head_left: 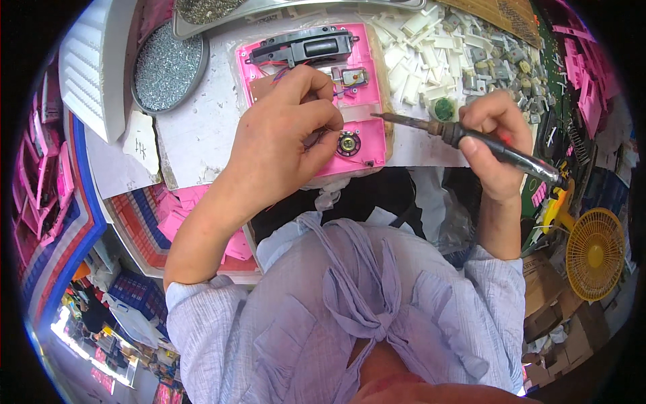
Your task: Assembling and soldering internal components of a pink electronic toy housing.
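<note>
A pink plastic shell (369, 145) lies open on the bench with a black module (309, 47) at its far end, thin wires and a small round speaker (348, 144) inside. My left hand (286, 128) rests on the shell, its fingers pinching at the wires beside the speaker. My right hand (490, 131) grips the black handle of a soldering iron (464, 138). The iron's tip points left and hovers over the shell's right edge.
A round bowl of small screws (167, 66) sits at the far left. Heaps of white plastic pieces (420, 50) and small grey parts (501, 64) cover the far right. Pink shells fill a crate (171, 222) to my left. A yellow fan (595, 254) stands at the right.
</note>
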`<state>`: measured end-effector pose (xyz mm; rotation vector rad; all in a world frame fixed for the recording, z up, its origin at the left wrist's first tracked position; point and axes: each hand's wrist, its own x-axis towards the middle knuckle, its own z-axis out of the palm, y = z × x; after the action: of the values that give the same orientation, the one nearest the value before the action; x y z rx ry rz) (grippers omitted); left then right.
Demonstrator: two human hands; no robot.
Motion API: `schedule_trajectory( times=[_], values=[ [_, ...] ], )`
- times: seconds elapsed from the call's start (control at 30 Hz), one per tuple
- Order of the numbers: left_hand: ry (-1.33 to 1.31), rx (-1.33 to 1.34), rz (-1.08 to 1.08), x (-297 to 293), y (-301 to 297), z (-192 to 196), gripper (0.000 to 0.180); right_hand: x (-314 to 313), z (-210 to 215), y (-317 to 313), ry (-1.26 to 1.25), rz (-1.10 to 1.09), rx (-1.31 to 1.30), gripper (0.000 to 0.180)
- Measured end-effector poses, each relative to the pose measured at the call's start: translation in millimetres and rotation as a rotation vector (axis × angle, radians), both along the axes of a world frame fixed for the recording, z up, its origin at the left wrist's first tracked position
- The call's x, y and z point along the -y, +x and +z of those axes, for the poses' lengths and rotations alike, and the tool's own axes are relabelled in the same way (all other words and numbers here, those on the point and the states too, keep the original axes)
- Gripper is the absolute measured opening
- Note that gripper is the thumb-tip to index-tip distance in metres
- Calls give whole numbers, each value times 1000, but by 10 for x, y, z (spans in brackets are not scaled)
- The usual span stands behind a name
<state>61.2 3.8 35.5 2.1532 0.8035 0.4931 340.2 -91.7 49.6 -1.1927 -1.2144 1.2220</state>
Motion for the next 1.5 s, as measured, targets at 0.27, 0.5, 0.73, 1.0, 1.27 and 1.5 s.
schedule_trajectory(
  times=[0.27, 0.5, 0.73, 1.0, 1.27, 1.5],
  values=[
    [-16, -99, -94, -83, 37, 49, 16, -141, -10, -96, 2, 229, 185, 20],
    [-21, -136, -182, -171, 48, 76, 18, -208, -10, -138, 67, 257, 280, 19],
    [13, -140, -185, -161, 67, 84, 18, -236, 14, -207, 57, 259, 265, 18],
    [34, -158, -194, -160, 82, 89, 18, -260, 68, -225, 17, 259, 322, 17],
    [110, -194, -214, -162, 100, 101, 17, -255, 212, -211, -72, 284, 381, 22],
    [148, -213, -222, -160, 105, 102, 15, -128, 198, -129, -14, 98, 220, 19]
  ],
)
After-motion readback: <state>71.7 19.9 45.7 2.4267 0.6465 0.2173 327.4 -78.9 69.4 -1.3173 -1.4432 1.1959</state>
